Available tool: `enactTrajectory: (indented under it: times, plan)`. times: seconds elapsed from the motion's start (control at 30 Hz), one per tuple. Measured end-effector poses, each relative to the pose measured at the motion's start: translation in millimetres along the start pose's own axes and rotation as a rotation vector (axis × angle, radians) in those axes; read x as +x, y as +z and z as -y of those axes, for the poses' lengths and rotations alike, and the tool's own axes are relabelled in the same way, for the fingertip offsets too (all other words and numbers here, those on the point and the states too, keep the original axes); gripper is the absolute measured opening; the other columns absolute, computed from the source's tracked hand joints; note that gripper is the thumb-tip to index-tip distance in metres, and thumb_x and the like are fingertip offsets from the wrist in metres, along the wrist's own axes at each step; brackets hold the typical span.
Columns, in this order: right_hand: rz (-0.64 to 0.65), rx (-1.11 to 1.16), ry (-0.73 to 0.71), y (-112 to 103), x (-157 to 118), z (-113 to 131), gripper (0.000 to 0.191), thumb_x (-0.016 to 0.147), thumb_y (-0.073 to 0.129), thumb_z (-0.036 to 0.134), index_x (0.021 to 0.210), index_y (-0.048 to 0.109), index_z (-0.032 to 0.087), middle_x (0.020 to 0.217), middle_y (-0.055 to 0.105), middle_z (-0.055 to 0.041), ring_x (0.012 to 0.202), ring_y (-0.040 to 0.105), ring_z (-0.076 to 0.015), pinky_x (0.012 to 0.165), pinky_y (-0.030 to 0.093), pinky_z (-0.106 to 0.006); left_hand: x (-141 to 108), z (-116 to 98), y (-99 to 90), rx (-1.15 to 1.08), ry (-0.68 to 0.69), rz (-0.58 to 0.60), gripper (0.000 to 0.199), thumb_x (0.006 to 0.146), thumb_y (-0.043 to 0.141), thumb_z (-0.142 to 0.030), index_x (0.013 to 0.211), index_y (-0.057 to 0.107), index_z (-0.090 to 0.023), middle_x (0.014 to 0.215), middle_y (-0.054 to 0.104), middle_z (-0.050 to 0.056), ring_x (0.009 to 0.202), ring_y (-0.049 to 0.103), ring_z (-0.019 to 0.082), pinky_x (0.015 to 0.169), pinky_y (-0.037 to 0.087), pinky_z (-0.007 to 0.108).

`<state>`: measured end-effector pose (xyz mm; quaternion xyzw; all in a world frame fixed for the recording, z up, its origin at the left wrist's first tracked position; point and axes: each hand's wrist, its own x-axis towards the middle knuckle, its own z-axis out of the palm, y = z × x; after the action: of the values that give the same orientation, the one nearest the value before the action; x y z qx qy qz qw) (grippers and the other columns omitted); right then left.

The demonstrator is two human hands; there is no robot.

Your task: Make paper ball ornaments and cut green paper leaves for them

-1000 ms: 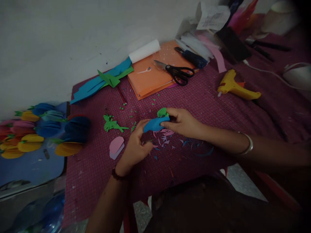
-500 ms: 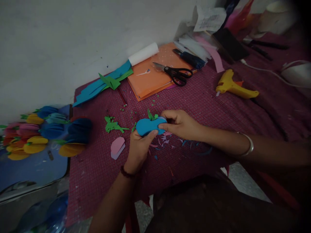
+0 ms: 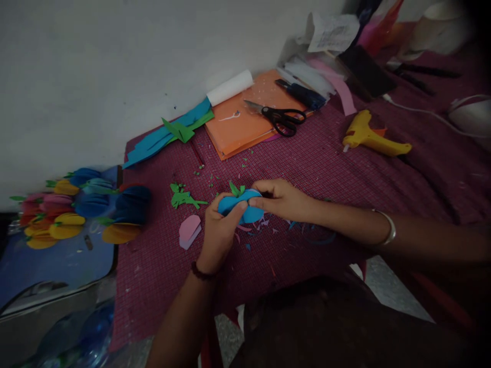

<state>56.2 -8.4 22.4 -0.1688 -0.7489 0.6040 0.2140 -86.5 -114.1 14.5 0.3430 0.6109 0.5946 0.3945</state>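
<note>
You can read no text, label, brand, number or sign here. The one thing before you that seems to carry print is the curled white paper (image 3: 333, 33) at the upper right, where rows of faint grey marks run across its face; they are too small and blurred for you to make out any word or figure.

Dim, soft picture (right corners blackened).
</note>
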Motion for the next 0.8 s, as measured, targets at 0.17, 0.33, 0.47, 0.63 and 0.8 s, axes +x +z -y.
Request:
enactTrajectory:
  times: [0.17, 0.33, 0.47, 0.63, 0.8]
  plan:
    - [-0.007, 0.022, 0.023, 2.2, 0.8, -1.3, 0.027, 0.084, 0.054, 0.036, 0.068, 0.044, 0.018, 0.063, 0.039, 0.0047, 0.058, 0.038, -0.0084, 0.051, 0.031, -0.020, -0.2, -0.6, -0.2, 0.138, 0.045, -0.036, 0.025, 0.072, 0.075, -0.039, 0.072, 0.061, -0.018, 0.057, 0.045, -0.006, 0.051, 0.039, 0.007, 0.048, 0.038, 0.018]
    - [-0.061, -0.072, -0.019, 2.6, 0.3, -1.3, 0.029, 0.087, 0.050, 0.037, 0.067, 0.045, 0.017, 0.061, 0.039, 0.0041, 0.057, 0.038, -0.0089, 0.052, 0.030, -0.022, -4.7, -8.6, 3.6, 0.220, 0.141, -0.086, 0.024, 0.074, 0.072, -0.035, 0.066, 0.058, -0.017, 0.057, 0.044, -0.006, 0.053, 0.040, 0.008, 0.050, 0.038, 0.020]
    - [-0.091, -0.170, -0.081, 0.3, -0.7, 1.7, 0.034, 0.090, 0.045, 0.035, 0.062, 0.043, 0.017, 0.059, 0.039, 0.0038, 0.057, 0.038, -0.0088, 0.053, 0.028, -0.022, -4.5, -2.7, 5.5, 0.180, 0.130, -0.121, 0.025, 0.074, 0.073, -0.036, 0.067, 0.059, -0.017, 0.057, 0.044, -0.006, 0.052, 0.040, 0.007, 0.049, 0.038, 0.019]
    - [-0.140, -0.007, -0.001, -6.5, 0.5, 4.1, 0.028, 0.089, 0.049, 0.034, 0.067, 0.051, 0.016, 0.059, 0.045, 0.0036, 0.055, 0.043, -0.0083, 0.051, 0.033, -0.021, 4.4, 6.1, 3.4, -0.180, -0.075, -0.017, 0.031, 0.064, 0.080, -0.041, 0.075, 0.063, -0.018, 0.064, 0.059, -0.005, 0.053, 0.051, 0.008, 0.049, 0.043, 0.019]
    - [-0.071, 0.428, 0.173, -12.6, 3.8, 0.1, 0.036, 0.086, 0.054, 0.051, 0.075, 0.050, 0.017, 0.059, 0.052, 0.0035, 0.049, 0.048, -0.0084, 0.045, 0.040, -0.020, 10.2, 0.9, 1.0, -0.419, -0.153, 0.067, 0.021, 0.069, 0.079, -0.031, 0.075, 0.065, -0.017, 0.064, 0.063, -0.003, 0.050, 0.054, 0.006, 0.049, 0.045, 0.019]
